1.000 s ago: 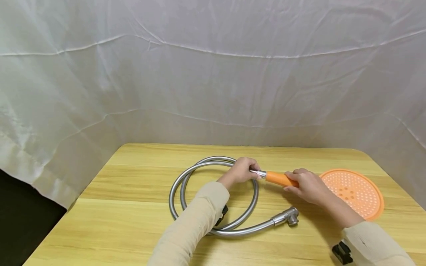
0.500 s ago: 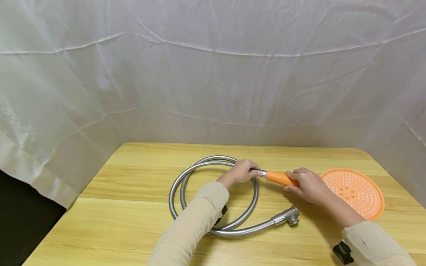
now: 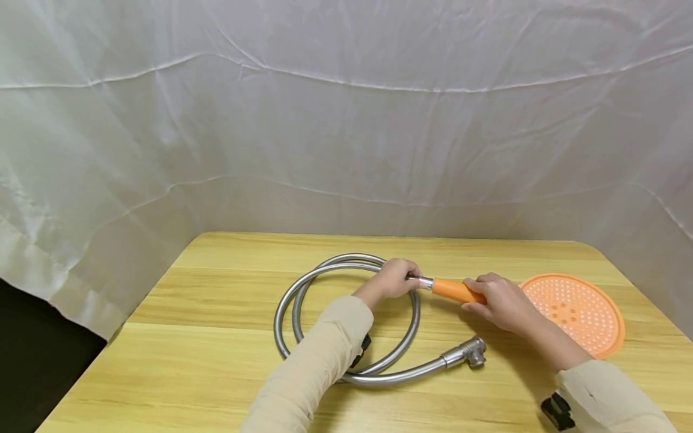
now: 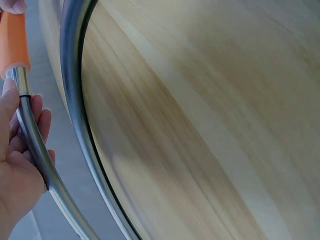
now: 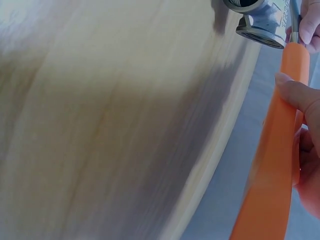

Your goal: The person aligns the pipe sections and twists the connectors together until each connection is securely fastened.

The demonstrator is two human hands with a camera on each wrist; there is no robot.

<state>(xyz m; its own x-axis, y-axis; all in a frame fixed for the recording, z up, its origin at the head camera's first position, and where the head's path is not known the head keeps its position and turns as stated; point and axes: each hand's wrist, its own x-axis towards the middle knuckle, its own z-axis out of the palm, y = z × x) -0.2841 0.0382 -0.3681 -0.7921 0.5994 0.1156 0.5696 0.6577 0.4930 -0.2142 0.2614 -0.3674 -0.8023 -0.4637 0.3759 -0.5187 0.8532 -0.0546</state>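
An orange shower head with a wide round perforated face is on the right side of the table. My right hand grips its orange handle, thumb along the top in the right wrist view. At the handle's narrow end, my left hand pinches the metal connector of a silver shower hose. In the left wrist view the connector meets the handle's end, and the hose runs down across the palm. The hose lies in loops around and under my left forearm. Its other end carries a metal angled fitting.
The wooden table has rounded far corners. Pale grey cloth hangs behind it and along both sides. A dark gap shows at the lower left. Black wrist devices sit at the beige sleeves.
Little differs. The fingers of my left hand have shifted slightly on the connector, while my right hand, the shower head and the hose loops stay in place.
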